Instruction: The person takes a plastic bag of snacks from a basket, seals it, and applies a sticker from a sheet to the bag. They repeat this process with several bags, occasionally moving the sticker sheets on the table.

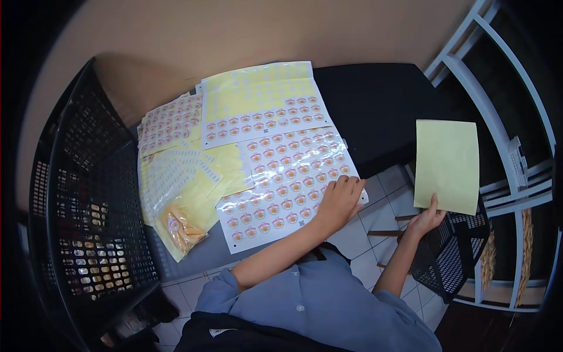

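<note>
My right hand (427, 222) grips the bottom edge of a plain yellow sheet (447, 167), held upright off to the right with the thumb on its face. My left hand (342, 199) rests on the right side of a white sticker sheet (281, 188) printed with rows of round pink and orange labels; its fingers lie spread. Above it lies another sticker sheet (234, 126), its upper part bare yellow backing. At the left are a smaller sticker sheet (170, 124), yellow papers (229, 167) and a clear plastic bag (185, 226) with something orange inside.
A tall black perforated basket (108, 193) stands at the left edge. A black surface (369, 105) lies behind the sheets. At the right are a black crate (448, 252) and a white frame (469, 88). White floor tiles (381, 211) show below.
</note>
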`<move>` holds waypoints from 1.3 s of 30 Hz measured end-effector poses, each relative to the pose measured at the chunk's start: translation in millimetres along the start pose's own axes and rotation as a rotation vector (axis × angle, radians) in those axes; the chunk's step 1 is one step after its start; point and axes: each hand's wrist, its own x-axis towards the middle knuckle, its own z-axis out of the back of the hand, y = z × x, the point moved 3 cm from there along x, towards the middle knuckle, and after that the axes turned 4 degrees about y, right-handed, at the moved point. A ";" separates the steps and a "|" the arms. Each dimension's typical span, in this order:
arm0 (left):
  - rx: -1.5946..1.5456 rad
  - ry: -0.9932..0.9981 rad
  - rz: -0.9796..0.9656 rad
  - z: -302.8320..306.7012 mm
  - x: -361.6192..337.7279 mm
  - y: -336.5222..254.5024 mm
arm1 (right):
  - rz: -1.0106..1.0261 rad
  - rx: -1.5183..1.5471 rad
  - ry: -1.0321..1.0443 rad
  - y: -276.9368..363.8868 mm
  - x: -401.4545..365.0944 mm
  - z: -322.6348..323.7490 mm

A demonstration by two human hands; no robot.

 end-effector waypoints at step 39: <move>-0.120 -0.344 0.169 167.5 50.4 45.0 | -0.304 -0.325 0.483 49.3 4.5 6.3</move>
